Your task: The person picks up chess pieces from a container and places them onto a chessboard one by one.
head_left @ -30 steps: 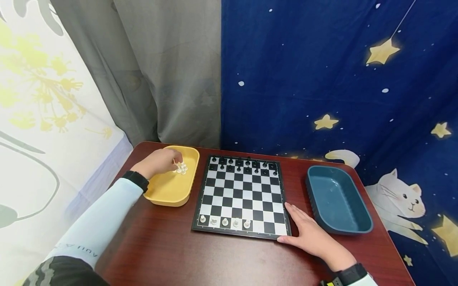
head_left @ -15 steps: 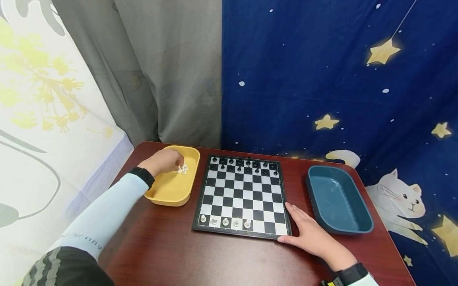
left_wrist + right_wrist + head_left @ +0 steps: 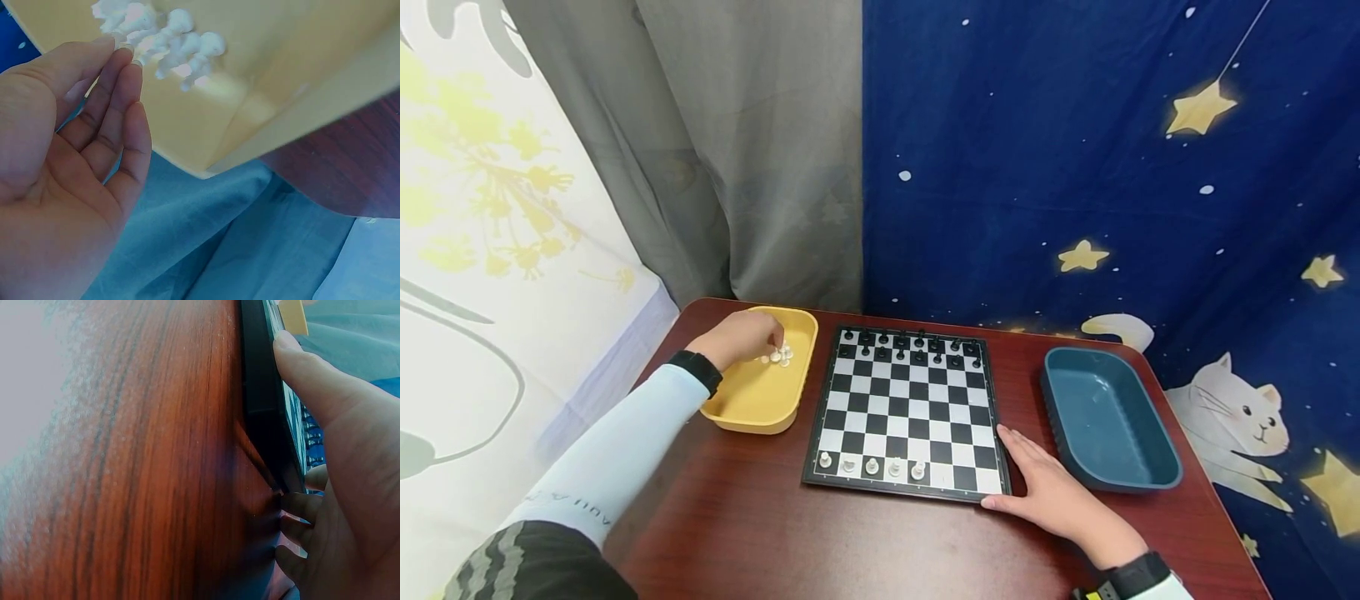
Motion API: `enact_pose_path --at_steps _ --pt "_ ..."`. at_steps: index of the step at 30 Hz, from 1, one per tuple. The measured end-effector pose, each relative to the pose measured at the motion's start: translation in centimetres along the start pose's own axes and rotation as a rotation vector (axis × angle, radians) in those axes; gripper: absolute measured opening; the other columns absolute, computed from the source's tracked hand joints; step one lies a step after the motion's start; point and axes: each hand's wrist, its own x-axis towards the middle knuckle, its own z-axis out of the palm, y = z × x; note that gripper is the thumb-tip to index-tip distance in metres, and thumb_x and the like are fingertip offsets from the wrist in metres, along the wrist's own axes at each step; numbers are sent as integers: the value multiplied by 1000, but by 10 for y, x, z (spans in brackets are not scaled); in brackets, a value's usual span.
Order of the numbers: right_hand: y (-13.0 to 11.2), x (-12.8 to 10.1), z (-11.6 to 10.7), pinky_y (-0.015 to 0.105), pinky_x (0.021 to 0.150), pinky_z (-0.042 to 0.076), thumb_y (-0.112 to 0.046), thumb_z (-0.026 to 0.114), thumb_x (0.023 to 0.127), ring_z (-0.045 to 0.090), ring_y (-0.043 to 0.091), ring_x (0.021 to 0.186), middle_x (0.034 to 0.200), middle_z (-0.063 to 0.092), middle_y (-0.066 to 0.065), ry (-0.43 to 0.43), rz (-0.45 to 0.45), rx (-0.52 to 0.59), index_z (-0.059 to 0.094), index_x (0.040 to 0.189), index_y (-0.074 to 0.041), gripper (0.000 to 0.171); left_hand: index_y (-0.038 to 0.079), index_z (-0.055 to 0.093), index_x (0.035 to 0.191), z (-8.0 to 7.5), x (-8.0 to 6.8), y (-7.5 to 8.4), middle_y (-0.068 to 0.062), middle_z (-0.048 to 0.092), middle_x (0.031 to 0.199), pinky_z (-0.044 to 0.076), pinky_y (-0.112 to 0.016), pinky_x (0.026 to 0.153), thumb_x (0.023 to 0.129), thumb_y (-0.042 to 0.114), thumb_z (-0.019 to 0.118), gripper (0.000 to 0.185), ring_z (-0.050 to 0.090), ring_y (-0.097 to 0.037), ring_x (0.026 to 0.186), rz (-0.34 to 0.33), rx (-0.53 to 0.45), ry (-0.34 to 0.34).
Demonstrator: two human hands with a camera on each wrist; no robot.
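My left hand (image 3: 769,344) reaches into the yellow tray (image 3: 752,417) at the table's back left. Its thumb and forefinger (image 3: 123,50) pinch one piece at the edge of a small heap of white chess pieces (image 3: 175,40). A chessboard (image 3: 910,408) lies in the middle, with black pieces (image 3: 917,343) along its far rows and several white pieces (image 3: 871,465) on its near row. My right hand (image 3: 1030,483) lies flat on the table against the board's near right corner. In the right wrist view its thumb (image 3: 312,381) presses on the board's black edge (image 3: 262,412).
An empty dark blue tray (image 3: 1105,417) stands right of the board. The dark red wooden table (image 3: 850,542) ends close behind the trays, at grey and star-printed blue curtains. A pale floral cloth hangs beyond the left edge.
My left hand's fingers have shifted slightly right and down onto the heap of white pieces in the yellow tray. The right hand and the board have not moved.
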Motion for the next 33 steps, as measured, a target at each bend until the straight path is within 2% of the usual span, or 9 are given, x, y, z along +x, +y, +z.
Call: enact_pose_path --at_steps 7,12,15,18,21,28,33 --pt "1 -1 0 71 119 39 -80 80 83 40 48 157 171 42 26 3 4 -2 35 171 -4 125 14 77 93 -18 -2 14 -1 66 85 52 -41 79 99 8 80 9 60 -23 80 0 19 65" --pt "1 0 1 70 119 39 -81 80 84 40 47 157 171 42 24 12 -8 -6 35 171 -4 125 13 80 100 -33 -5 37 -2 70 90 56 -41 80 99 13 83 3 62 -24 82 20 18 118" --pt "2 0 2 70 119 39 -80 80 84 40 47 157 171 42 23 12 -12 -9 36 171 -3 125 14 81 105 -39 -5 59 0 72 94 58 -40 81 100 18 83 6 63 -22 83 45 28 113" --pt "1 0 2 70 120 38 -80 80 84 39 47 158 171 42 23 12 -10 -8 36 171 -3 124 15 81 105 -43 -2 86 1 72 94 58 -38 78 102 20 80 5 64 -20 81 114 40 90" --pt "1 0 1 70 120 38 -80 80 84 39 47 158 171 42 24 7 -8 -1 36 171 -3 124 17 81 105 -42 5 114 3 72 94 58 -35 78 104 20 78 5 64 -17 81 210 57 80" --pt "0 0 0 70 120 37 -81 79 84 38 47 158 171 41 24 -3 1 8 35 171 -3 125 19 78 103 -28 19 179 7 71 93 57 -34 76 104 22 77 4 65 -12 82 452 94 76" --pt "1 0 0 70 120 37 -82 78 83 38 48 158 171 41 25 -13 8 15 34 171 -3 126 21 79 106 -13 25 218 9 74 99 58 -30 80 103 20 76 4 70 -9 89 576 113 53"
